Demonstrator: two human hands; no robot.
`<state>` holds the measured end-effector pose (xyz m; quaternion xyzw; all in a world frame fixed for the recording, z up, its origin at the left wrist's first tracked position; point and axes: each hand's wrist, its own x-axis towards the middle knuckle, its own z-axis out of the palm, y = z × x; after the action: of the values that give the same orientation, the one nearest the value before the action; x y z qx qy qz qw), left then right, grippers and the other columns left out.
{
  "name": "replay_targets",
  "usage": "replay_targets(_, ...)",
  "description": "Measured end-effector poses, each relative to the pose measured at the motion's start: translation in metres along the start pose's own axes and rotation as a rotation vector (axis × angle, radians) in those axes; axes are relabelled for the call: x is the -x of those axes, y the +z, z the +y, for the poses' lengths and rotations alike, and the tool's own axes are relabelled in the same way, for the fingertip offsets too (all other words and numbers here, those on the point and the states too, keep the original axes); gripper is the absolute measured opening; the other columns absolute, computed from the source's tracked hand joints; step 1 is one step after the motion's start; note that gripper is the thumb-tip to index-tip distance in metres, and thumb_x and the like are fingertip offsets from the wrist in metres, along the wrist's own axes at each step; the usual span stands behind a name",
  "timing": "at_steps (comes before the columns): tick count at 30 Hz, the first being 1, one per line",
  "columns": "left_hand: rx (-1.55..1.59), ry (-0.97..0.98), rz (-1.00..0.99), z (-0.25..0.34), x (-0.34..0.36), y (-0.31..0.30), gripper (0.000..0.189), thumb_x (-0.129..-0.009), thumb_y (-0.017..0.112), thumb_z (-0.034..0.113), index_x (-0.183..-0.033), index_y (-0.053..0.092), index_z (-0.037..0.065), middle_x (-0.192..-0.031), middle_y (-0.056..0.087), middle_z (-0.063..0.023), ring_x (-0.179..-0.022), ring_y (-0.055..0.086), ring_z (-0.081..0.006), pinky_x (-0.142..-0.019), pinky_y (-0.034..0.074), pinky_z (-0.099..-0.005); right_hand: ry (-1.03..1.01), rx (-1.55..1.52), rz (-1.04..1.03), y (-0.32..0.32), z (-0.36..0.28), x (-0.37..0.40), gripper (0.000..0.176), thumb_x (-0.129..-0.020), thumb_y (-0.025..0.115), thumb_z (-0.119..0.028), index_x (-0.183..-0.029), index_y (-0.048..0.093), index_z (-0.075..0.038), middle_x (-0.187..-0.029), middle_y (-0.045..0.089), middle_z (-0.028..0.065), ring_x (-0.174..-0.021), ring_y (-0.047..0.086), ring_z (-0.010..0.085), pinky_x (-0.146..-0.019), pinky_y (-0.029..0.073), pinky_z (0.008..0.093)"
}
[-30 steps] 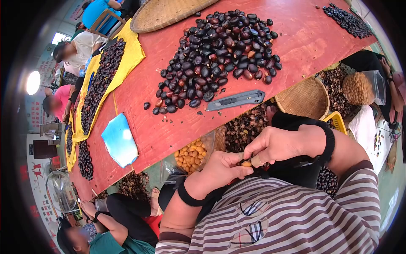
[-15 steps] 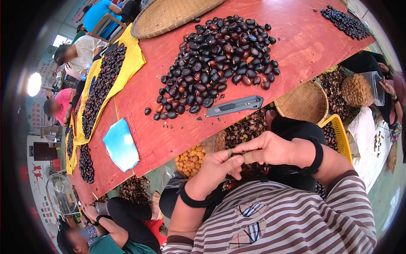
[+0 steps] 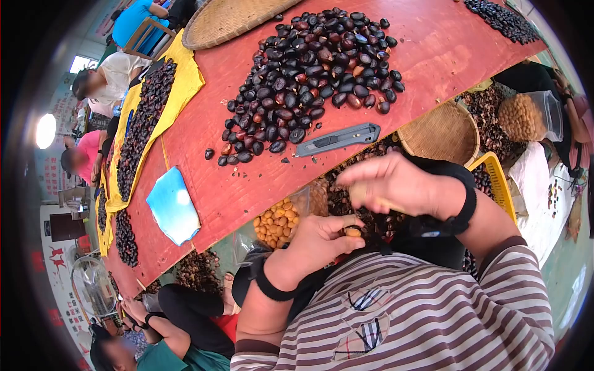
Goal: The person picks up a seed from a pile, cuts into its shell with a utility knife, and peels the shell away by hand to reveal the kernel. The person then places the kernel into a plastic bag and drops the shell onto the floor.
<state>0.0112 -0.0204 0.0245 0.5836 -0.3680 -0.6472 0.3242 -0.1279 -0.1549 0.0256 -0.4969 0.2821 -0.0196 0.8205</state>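
My left hand (image 3: 318, 244) is closed, pinching a nut (image 3: 352, 232) whose orange-yellow kernel shows between thumb and finger. Beside it, slightly higher and to the right, my right hand (image 3: 390, 185) is smeared by motion. Its fingers are bent, and a pale strip shows below them; whether it is held cannot be made out. Under the hands lies a bag of peeled yellow kernels (image 3: 276, 224), left of dark broken shells (image 3: 377, 216). On the red table (image 3: 229, 191) in front rest a heap of dark shiny nuts (image 3: 309, 80) and a grey utility knife (image 3: 337, 140).
A flat woven tray (image 3: 238, 21) lies at the table's far edge. A blue-white pad (image 3: 173, 207) sits left. Right of my lap are a round basket (image 3: 439, 133) and a yellow crate (image 3: 500, 185). Other people sit around, with nuts on yellow cloth (image 3: 185, 68) and a kernel bag (image 3: 523, 117).
My hands were together half a second ago; now the right has lifted away, up from the left. The orange kernel has come into view in my left hand. The view has shifted slightly.
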Motion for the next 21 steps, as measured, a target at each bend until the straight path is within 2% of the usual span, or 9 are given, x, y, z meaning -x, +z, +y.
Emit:
replay_targets(1,0.081,0.023,0.039,-0.002,-0.001,0.000,0.027,-0.074,0.060,0.006,-0.100,0.055,0.002,-0.073,0.057,-0.0006,-0.062,0.051,-0.0047,-0.057,0.042,-0.0175,-0.066,-0.095,0.101,-0.003,-0.003,-0.001,0.029,-0.075,0.056,-0.010,-0.103,0.056,-0.005,-0.068,0.057,0.0014,-0.051,0.044,0.0032,-0.045,0.038,0.0167)
replay_targets(3,0.241,0.076,0.124,-0.006,-0.005,-0.001,0.031,-0.076,0.058,0.006,-0.106,0.051,0.002,-0.081,0.058,-0.0047,-0.070,0.055,-0.0087,-0.066,0.044,-0.0206,-0.361,0.502,0.142,-0.010,0.016,-0.005,0.033,-0.077,0.054,-0.010,-0.109,0.050,-0.003,-0.068,0.057,0.0076,-0.057,0.050,0.0085,-0.053,0.043,0.0211)
replay_targets(5,0.381,0.059,0.153,-0.003,-0.003,0.001,0.035,-0.077,0.057,0.007,-0.110,0.048,0.005,-0.084,0.058,-0.0048,-0.074,0.056,-0.0102,-0.070,0.045,-0.0230,-0.554,0.750,0.229,-0.016,0.034,-0.003,0.032,-0.077,0.054,-0.009,-0.108,0.050,-0.004,-0.070,0.057,0.0110,-0.063,0.054,0.0103,-0.059,0.044,0.0244)
replay_targets(8,0.564,0.077,0.217,-0.006,-0.002,0.001,0.034,-0.076,0.057,0.008,-0.110,0.049,0.006,-0.084,0.058,-0.0047,-0.074,0.056,-0.0109,-0.070,0.046,-0.0230,-0.468,0.645,0.210,-0.006,0.015,0.008,0.030,-0.075,0.056,-0.007,-0.105,0.052,-0.005,-0.074,0.059,0.0126,-0.067,0.056,0.0106,-0.062,0.044,0.0259)
replay_targets(9,0.589,0.101,0.225,-0.008,-0.002,-0.001,0.034,-0.076,0.058,0.007,-0.109,0.049,0.006,-0.084,0.058,-0.0046,-0.074,0.056,-0.0111,-0.070,0.047,-0.0230,-0.325,0.560,0.131,0.000,0.011,0.011,0.028,-0.075,0.056,-0.005,-0.102,0.053,-0.005,-0.080,0.060,0.0127,-0.074,0.056,0.0108,-0.066,0.044,0.0255)
replay_targets(11,0.623,0.103,0.206,-0.006,-0.002,-0.004,0.034,-0.075,0.058,0.005,-0.108,0.050,0.005,-0.086,0.058,-0.0049,-0.075,0.056,-0.0110,-0.070,0.047,-0.0229,-0.409,0.457,0.023,0.004,0.020,0.009,0.031,-0.075,0.056,-0.003,-0.105,0.052,-0.006,-0.083,0.060,0.0107,-0.078,0.055,0.0098,-0.071,0.043,0.0231)
replay_targets(12,0.633,0.078,0.182,-0.002,0.000,-0.007,0.034,-0.074,0.058,0.002,-0.107,0.050,0.003,-0.088,0.058,-0.0053,-0.076,0.056,-0.0107,-0.071,0.046,-0.0228,-0.349,0.342,-0.048,0.011,0.010,0.014,0.034,-0.075,0.055,-0.003,-0.109,0.051,-0.007,-0.088,0.060,0.0091,-0.083,0.053,0.0084,-0.075,0.041,0.0221)
replay_targets(21,0.607,0.078,0.151,-0.007,0.005,-0.009,0.026,-0.072,0.059,-0.001,-0.098,0.055,0.000,-0.084,0.060,-0.0062,-0.073,0.057,-0.0107,-0.068,0.047,-0.0217,-0.246,0.455,-0.124,0.019,0.008,0.010,0.033,-0.075,0.057,-0.005,-0.108,0.052,-0.006,-0.089,0.061,0.0120,-0.082,0.056,0.0115,-0.075,0.043,0.0232)
